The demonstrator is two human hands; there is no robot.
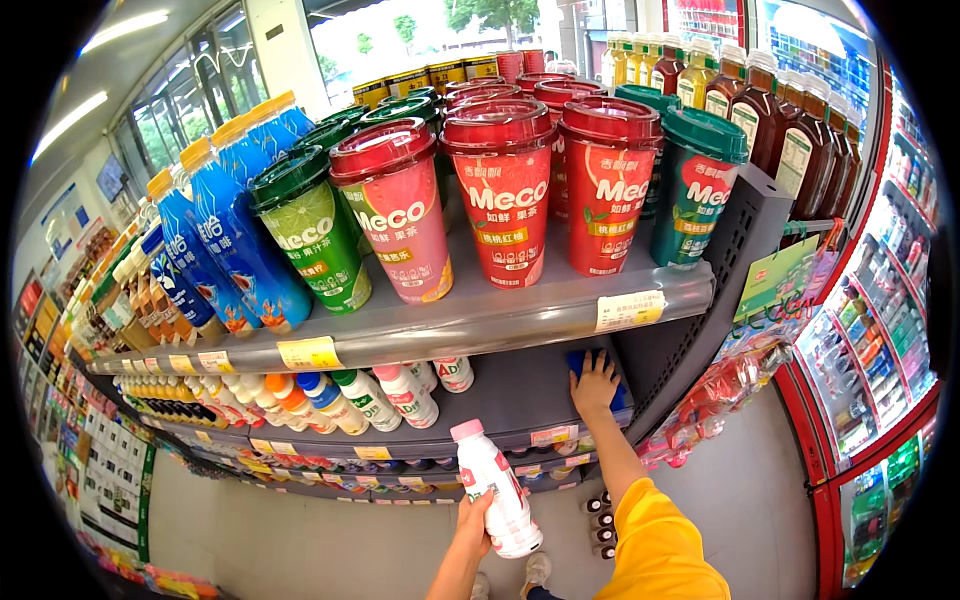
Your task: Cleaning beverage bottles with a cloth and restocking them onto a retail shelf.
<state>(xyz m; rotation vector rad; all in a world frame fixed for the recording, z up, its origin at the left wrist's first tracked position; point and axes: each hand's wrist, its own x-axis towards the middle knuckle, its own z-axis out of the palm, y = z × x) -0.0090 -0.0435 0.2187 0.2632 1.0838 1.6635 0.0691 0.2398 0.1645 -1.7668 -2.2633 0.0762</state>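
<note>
My left hand [474, 523] grips a white plastic drink bottle [496, 487] with a pink cap, tilted, in front of the lower shelf. On that shelf's right end, my right hand [595, 384] lies spread on a blue cloth [576, 361], pressing it to the dark grey shelf board [517, 390]. White drink bottles with pink caps [407, 396] stand to the left on the same board, beside a green-capped bottle [367, 400] and a blue-capped one [332, 403]. Part of the cloth is hidden under my hand.
Above, Meco paper cups [501, 202] with red and green lids and blue plastic bottles [244, 240] line a shelf with a clear front rail [450, 330]. Dark bottles [603, 525] stand on the floor near my feet. At the right are hanging packets [697, 412] and a red-framed drinks cooler [825, 517].
</note>
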